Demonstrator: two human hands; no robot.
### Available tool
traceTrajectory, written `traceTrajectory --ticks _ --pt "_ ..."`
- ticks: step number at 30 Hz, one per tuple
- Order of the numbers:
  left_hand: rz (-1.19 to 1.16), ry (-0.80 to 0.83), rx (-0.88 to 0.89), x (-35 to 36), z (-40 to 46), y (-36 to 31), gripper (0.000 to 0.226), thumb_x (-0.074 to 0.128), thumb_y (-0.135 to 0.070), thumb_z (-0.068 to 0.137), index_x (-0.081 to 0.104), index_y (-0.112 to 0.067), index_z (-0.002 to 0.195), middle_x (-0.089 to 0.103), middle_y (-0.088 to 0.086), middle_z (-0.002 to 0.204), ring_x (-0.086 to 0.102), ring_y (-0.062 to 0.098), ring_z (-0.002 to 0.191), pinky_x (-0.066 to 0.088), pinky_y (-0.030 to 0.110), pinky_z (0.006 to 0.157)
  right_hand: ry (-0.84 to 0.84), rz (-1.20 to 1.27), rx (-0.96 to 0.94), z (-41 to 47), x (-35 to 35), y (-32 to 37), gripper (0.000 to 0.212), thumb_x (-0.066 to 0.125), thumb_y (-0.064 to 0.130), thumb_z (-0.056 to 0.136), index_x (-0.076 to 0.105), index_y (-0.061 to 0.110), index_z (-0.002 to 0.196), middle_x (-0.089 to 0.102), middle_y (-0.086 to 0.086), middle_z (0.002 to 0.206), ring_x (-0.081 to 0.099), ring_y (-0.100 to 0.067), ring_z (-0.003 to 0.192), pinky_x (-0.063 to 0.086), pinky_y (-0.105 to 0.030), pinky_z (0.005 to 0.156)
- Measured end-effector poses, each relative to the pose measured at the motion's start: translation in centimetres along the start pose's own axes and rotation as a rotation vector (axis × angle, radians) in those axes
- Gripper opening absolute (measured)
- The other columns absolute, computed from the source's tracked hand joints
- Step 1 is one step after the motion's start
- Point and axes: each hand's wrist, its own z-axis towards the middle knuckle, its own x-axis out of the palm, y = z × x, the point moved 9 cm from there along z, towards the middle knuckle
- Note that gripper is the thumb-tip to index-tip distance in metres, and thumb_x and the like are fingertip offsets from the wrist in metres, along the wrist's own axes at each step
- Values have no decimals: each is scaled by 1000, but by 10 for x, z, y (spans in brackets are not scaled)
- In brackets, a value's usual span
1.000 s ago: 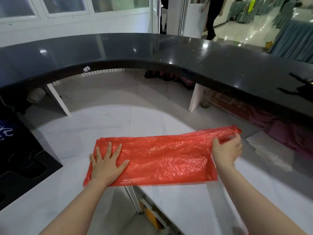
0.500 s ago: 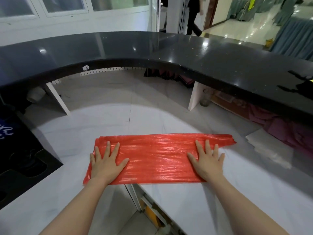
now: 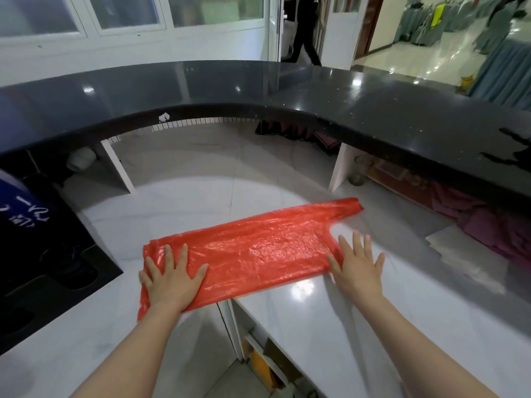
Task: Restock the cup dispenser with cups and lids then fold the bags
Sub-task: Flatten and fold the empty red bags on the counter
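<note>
A red plastic bag (image 3: 258, 251) lies flattened into a long strip on the white marble counter (image 3: 344, 326), its handle end pointing to the far right. My left hand (image 3: 169, 280) presses flat on the bag's left end with fingers spread. My right hand (image 3: 356, 265) lies flat with straight fingers at the bag's right edge, mostly on the counter beside it. No cups, lids or dispenser are in view.
A raised curved black countertop (image 3: 316, 99) runs across the back. A black tray with cut-out holes (image 3: 43, 271) sits at the left. White paper or plastic sheets (image 3: 465, 254) lie at the right. A gap with shelves (image 3: 258, 354) opens below the counter. A person walks past the doorway (image 3: 304, 33).
My right hand let go of the handle end, pressed flat on the bag, then slid right to its edge. The bag now lies flatter and slanted. My left hand stayed put.
</note>
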Motion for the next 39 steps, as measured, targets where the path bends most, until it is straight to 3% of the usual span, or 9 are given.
traceTrajectory --ticks 5,14,16,18,22,26,30,34,39 --pt "-57 -14 -171 -11 -13 40 82 15 -78 84 1 -34 152 -6 6 161 -5 41 145 -1 58 114 58 27 -107 -1 12 36 56 28 51 99 25 30 151 1 -2 162 -9 -22 148 -4 -53 116" --pt "-105 21 -198 -33 -17 47 76 12 -71 89 21 -29 151 19 10 158 19 38 141 22 48 114 96 -16 -255 -4 27 83 54 29 52 99 33 28 147 7 -2 162 -4 -22 149 0 -53 116" --pt "-190 5 -125 -36 -15 34 70 18 -66 93 24 -26 151 27 15 155 24 37 141 22 46 114 93 -13 -287 -6 29 91 55 29 52 98 33 28 147 8 -3 162 -3 -23 149 2 -54 116" --pt "-383 -27 21 -41 -17 12 59 29 -56 97 33 -26 148 42 9 148 38 30 136 30 40 111 94 -10 -317 -7 31 101 55 29 53 98 33 28 147 9 -4 162 -2 -25 149 3 -54 116" --pt "-516 -55 261 -46 -33 -19 38 45 -40 98 50 -37 135 63 -5 125 57 23 115 43 29 90 135 7 -369 -11 38 118 59 29 57 97 25 33 150 8 -6 162 0 -27 149 4 -52 117" --pt "-312 -139 378 -38 -42 -22 39 49 -30 97 52 -32 136 49 -5 144 40 25 127 32 33 106 189 23 -439 -17 50 129 61 33 57 96 18 36 150 4 -4 162 3 -28 148 8 -53 116" --pt "-225 -51 448 -20 -42 -29 58 47 -34 97 26 -29 151 17 -3 159 17 17 145 15 29 116 257 13 -461 -23 64 133 61 34 56 96 18 34 151 4 -3 162 2 -28 148 6 -54 116" --pt "-128 22 501 -11 -39 -40 69 43 -43 97 2 -33 152 -8 -1 161 -1 17 148 4 35 120 249 1 -469 -25 71 129 60 30 56 96 16 37 151 3 0 162 -1 -25 149 -1 -50 117" --pt "-35 53 541 -6 -34 -51 69 39 -51 97 -2 -39 151 -8 -1 161 -4 19 148 -3 39 118 247 34 -484 -20 66 119 54 33 48 96 22 40 148 6 4 162 0 -20 149 -3 -45 117"
